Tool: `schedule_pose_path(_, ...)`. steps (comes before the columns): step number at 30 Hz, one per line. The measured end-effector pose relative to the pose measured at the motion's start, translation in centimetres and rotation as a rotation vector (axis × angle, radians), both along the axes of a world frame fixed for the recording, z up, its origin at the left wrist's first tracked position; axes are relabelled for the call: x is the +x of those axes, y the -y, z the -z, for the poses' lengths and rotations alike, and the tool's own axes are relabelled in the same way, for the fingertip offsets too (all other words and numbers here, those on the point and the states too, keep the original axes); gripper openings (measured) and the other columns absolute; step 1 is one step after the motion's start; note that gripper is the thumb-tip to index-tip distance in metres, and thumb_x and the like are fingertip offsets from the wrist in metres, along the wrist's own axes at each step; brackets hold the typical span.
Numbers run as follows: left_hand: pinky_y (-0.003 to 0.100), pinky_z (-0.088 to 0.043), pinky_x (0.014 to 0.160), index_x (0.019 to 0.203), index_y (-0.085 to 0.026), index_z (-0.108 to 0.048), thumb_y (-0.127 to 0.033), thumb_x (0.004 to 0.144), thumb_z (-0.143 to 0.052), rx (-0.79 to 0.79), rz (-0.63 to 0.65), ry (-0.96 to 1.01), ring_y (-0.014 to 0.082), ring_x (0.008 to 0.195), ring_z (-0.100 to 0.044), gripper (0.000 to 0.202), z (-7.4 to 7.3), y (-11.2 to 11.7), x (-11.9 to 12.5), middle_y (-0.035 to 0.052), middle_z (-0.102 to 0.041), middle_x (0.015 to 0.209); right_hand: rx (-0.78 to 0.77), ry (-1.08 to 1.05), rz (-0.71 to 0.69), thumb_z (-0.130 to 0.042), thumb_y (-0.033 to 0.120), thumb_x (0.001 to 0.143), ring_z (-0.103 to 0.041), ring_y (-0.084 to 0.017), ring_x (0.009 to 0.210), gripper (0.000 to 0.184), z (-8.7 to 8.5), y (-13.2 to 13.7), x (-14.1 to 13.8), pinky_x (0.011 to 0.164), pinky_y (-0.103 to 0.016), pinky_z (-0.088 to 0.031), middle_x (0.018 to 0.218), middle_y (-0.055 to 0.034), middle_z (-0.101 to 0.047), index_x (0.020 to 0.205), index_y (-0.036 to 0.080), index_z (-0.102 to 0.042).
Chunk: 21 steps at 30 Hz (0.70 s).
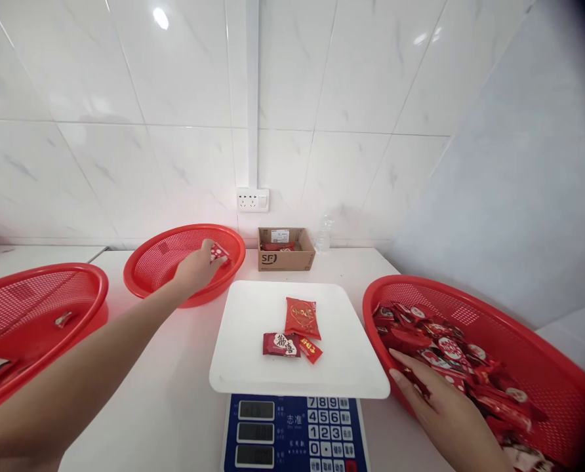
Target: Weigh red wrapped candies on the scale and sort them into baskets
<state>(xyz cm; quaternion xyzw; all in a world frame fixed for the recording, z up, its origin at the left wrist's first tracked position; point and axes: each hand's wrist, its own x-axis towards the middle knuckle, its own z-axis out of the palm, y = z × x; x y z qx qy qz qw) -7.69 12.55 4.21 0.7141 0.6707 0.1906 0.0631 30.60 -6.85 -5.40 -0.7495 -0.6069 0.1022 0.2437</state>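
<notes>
My left hand (197,269) reaches over the rim of the far red basket (149,262) and is closed on a small red-and-white candy packet (220,253). My right hand (433,400) rests inside the right red basket (558,367), fingers curled among its many red candy packets (450,351); whether it grips one I cannot tell. Between them stands a scale with a white platter (253,328). On the platter lie three red packets: a larger one (303,317), one with white characters (281,344) and a small one (311,348).
A third red basket (37,295) at the left holds a couple of wrappers. A small cardboard box (286,248) and a clear water bottle (324,235) stand at the tiled wall, below a wall socket (252,200). The scale's blue keypad panel (292,432) faces me.
</notes>
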Motion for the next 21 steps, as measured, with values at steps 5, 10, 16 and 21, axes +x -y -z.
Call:
schedule_pose_path(5, 0.042, -0.036, 0.094, 0.114, -0.018, -0.049, -0.037, 0.084, -0.047, 0.071, 0.186, -0.091, 0.0314, 0.118, -0.042, 0.036, 0.9, 1.6, 1.7, 0.0128, -0.052, 0.122, 0.003, -0.008, -0.007, -0.039, 0.051, 0.084, -0.055, -0.025, 0.113, 0.047, -0.2, 0.0, -0.2, 0.096, -0.042, -0.045, 0.122, -0.0061, -0.061, 0.114, 0.022, -0.060)
schedule_pose_path(10, 0.036, -0.042, 0.082, 0.097, -0.022, -0.059, -0.050, 0.083, -0.050, -0.133, 0.644, -0.057, 0.0242, 0.098, -0.052, 0.033, 2.7, 6.8, 6.7, 0.0054, -0.060, 0.098, -0.018, -0.011, 0.003, -0.038, 0.051, 0.085, -0.054, -0.024, 0.114, 0.048, -0.6, 0.2, -0.4, 0.097, -0.042, -0.044, 0.123, -0.0065, -0.061, 0.116, 0.021, -0.058)
schedule_pose_path(16, 0.035, -0.040, 0.075, 0.091, -0.020, -0.059, -0.044, 0.078, -0.057, -0.304, 0.695, -0.123, 0.0254, 0.092, -0.051, 0.026, 3.2, 8.9, 8.3, 0.0062, -0.058, 0.095, -0.010, 0.009, 0.008, -0.038, 0.050, 0.086, -0.054, -0.024, 0.114, 0.047, -0.7, 0.4, -0.6, 0.097, -0.042, -0.043, 0.122, -0.0073, -0.061, 0.116, 0.020, -0.058)
schedule_pose_path(21, 0.029, -0.039, 0.063, 0.079, -0.022, -0.052, -0.029, 0.073, -0.062, -0.415, 0.685, -0.038, 0.0223, 0.084, -0.055, 0.013, 2.3, 9.5, 8.4, 0.0025, -0.058, 0.084, -0.047, 0.004, 0.006, -0.036, 0.050, 0.087, -0.053, -0.024, 0.116, 0.049, -0.6, 0.3, -0.6, 0.098, -0.042, -0.042, 0.125, -0.0065, -0.059, 0.119, 0.020, -0.056)
